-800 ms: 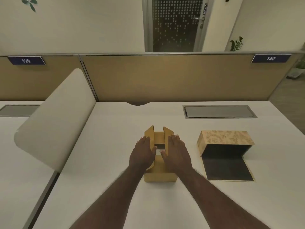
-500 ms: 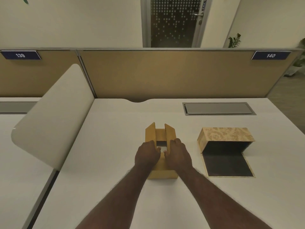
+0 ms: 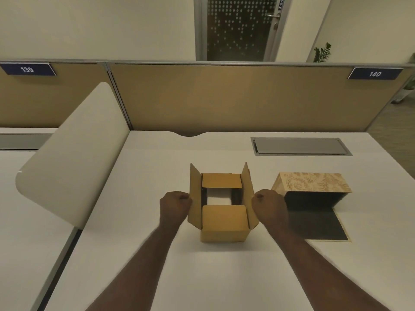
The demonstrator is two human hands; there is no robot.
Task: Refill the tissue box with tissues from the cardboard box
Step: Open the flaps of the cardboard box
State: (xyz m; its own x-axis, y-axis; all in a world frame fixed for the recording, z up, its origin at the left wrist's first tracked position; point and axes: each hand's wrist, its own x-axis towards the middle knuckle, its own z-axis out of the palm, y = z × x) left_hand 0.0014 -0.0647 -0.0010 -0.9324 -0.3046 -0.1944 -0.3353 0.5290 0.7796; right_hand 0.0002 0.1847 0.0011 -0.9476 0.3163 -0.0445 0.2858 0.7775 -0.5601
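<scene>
A small brown cardboard box (image 3: 222, 234) stands in the middle of the white desk. Its two long side flaps are spread apart. My left hand (image 3: 174, 206) grips the left flap and my right hand (image 3: 268, 207) grips the right flap. The near and far short flaps still lie folded inward, and white tissues (image 3: 219, 199) show in the gap between them. To the right lies the tissue box (image 3: 314, 182), patterned in beige, tipped on its side with its dark bottom panel (image 3: 316, 223) folded open flat on the desk.
A white curved divider (image 3: 71, 153) rises at the left of the desk (image 3: 157, 265). A tan partition (image 3: 224, 97) closes the back. A grey cable hatch (image 3: 301, 146) sits flush in the desk at the back right.
My hands have moved apart from the middle of the cardboard box, pulling its two long flaps outward. The tissues inside have come into sight.
</scene>
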